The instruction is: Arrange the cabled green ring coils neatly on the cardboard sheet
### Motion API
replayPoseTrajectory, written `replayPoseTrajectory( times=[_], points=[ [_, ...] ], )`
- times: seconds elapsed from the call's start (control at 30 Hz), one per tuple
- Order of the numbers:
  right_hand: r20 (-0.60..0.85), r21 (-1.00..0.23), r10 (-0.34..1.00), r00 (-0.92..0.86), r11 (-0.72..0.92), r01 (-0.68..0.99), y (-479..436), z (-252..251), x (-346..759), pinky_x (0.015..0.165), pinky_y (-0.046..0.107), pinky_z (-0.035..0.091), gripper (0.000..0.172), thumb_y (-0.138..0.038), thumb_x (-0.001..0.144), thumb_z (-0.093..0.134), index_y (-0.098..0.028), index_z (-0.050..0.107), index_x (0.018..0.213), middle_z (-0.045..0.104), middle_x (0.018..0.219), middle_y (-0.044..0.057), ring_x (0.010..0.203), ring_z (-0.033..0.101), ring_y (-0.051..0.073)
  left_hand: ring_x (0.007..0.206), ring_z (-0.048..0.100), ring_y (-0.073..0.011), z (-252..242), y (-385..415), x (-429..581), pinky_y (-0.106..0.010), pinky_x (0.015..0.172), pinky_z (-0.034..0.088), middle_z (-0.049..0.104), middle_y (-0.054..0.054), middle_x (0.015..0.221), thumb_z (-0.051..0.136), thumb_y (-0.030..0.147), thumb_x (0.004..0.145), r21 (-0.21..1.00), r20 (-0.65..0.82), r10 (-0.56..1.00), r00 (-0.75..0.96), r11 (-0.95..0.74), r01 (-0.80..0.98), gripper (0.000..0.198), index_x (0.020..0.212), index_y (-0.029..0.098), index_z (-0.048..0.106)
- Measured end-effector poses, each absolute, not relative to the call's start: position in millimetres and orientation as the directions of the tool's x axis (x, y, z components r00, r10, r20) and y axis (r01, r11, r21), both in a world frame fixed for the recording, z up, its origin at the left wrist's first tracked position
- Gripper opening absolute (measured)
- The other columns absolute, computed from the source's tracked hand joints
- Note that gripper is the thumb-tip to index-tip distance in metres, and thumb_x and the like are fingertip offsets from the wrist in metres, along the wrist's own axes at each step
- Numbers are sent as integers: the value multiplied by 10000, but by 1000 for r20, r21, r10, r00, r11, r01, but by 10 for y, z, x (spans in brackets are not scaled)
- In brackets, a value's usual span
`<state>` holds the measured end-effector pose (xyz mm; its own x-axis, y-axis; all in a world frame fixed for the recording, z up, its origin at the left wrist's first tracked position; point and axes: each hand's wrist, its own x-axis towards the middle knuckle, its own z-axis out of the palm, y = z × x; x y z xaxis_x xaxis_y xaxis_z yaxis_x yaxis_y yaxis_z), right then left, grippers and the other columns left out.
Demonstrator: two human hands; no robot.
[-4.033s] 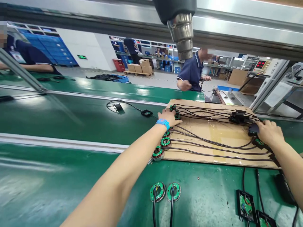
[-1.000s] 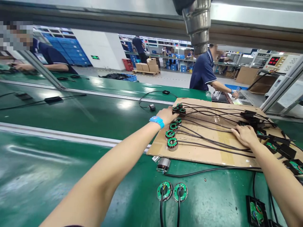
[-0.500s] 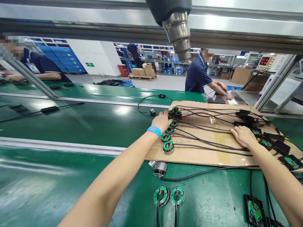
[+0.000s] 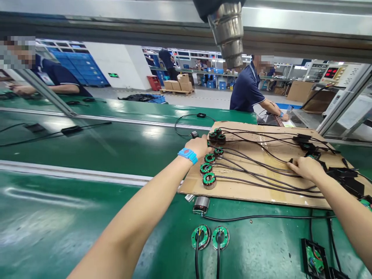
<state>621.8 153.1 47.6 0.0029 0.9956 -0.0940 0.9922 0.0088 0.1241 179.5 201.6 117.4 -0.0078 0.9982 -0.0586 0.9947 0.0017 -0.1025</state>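
Note:
My left hand (image 4: 198,145), with a blue wrist strap (image 4: 188,155), is closed at the left edge of a cardboard sheet (image 4: 247,186). Its fingers are around a green-topped ring-shaped motor stator (image 4: 208,143), mostly hidden by the hand. Over the right part of the sheet, my right hand (image 4: 309,168) is curled with its fingertips at the black cables (image 4: 273,167); its grip is partly hidden. Several more stators (image 4: 209,179) stand in a column beside my left hand. Their cables run right to black housings (image 4: 345,176) with green boards, lying beyond my right hand.
In front of the cardboard, a metal-cased motor (image 4: 201,204) and two stators (image 4: 220,237) lie on the green bench (image 4: 162,248). An open black housing (image 4: 315,257) is at lower right. A heat-gun nozzle (image 4: 229,35) hangs overhead. Co-workers (image 4: 245,89) work across the bench.
My right hand has shifted slightly right over the cardboard, and the cables near it lie a little lower. My left hand stays at the stators. The whole view has turned slightly.

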Motion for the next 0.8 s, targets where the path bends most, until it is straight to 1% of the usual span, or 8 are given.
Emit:
replayPoseTrajectory(
  times=[0.13, 0.2, 0.3, 0.37, 0.47, 0.6, 0.7, 0.8],
  points=[
    [14, 166, 999, 38, -40, 985, 1677, 405, 6195, 862, 421, 473, 541, -535, 928, 449, -172, 563, 1312, 612, 1302, 193, 1208, 548, 364, 1127, 661, -402, 1015, 2082, 1669, -441, 914, 526, 673, -257, 1199, 596, 445, 891, -76, -103, 995, -16, 8, 997, 509, 1264, 104, 538],
    [-12, 178, 1000, 5, -3, 984, 1742, 372, 6223, 959, 452, 443, 554, -522, 931, 462, -204, 520, 1381, 559, 1397, 163, 1276, 501, 354, 1122, 671, -364, 962, 2123, 1566, -389, 909, 528, 690, -216, 1194, 599, 480, 888, -33, -133, 991, 1, -6, 999, 526, 1276, 128, 553],
    [-95, 201, 995, -29, 47, 978, 1804, 368, 6294, 985, 437, 429, 434, -487, 952, 471, -251, 601, 1293, 633, 1294, 112, 1185, 574, 295, 1038, 707, -282, 948, 2197, 1408, -302, 869, 537, 739, -106, 1094, 550, 636, 876, 64, -169, 984, 50, -40, 997, 575, 1243, 198, 611],
    [-108, 244, 994, -13, 39, 969, 1807, 404, 6330, 963, 443, 433, 384, -459, 963, 491, -230, 630, 1238, 658, 1200, 111, 1131, 594, 285, 1079, 690, -273, 946, 2251, 1346, -303, 920, 524, 719, -102, 1147, 475, 710, 876, 112, -134, 989, 55, -40, 993, 680, 1312, 199, 582],
    [-52, 332, 998, 19, 0, 943, 1765, 490, 6333, 995, 487, 407, 337, -404, 979, 513, -189, 622, 1214, 636, 1167, 107, 1139, 566, 279, 1287, 568, -304, 893, 2340, 1362, -353, 1073, 441, 579, -173, 1383, 420, 688, 901, 147, -44, 998, 36, -30, 989, 789, 1477, 149, 427],
    [6, 390, 999, 37, -37, 920, 1730, 552, 6279, 1079, 544, 354, 269, -384, 965, 574, -182, 634, 1132, 615, 1200, 87, 1200, 524, 274, 1320, 534, -297, 796, 2503, 1499, -346, 1087, 428, 587, -128, 1384, 421, 688, 890, 184, -58, 996, 68, -56, 981, 689, 1363, 212, 576],
    [-45, 356, 998, 50, -31, 934, 1765, 528, 6251, 1031, 516, 424, 264, -377, 949, 607, -181, 639, 1123, 619, 1198, 77, 1182, 545, 263, 1300, 541, -324, 765, 2671, 1622, -392, 1083, 429, 609, -135, 1347, 425, 708, 872, 188, -73, 995, 62, -47, 981, 710, 1363, 217, 574],
    [-73, 282, 994, 76, -53, 958, 1799, 497, 6265, 995, 480, 465, 271, -379, 963, 580, -188, 631, 1148, 616, 1222, 80, 1160, 563, 247, 1382, 438, -411, 719, 2844, 1763, -491, 1108, 390, 468, -181, 1493, 560, 701, 787, 174, -75, 997, 21, -8, 985, 846, 1478, 228, 444]
  ],
)
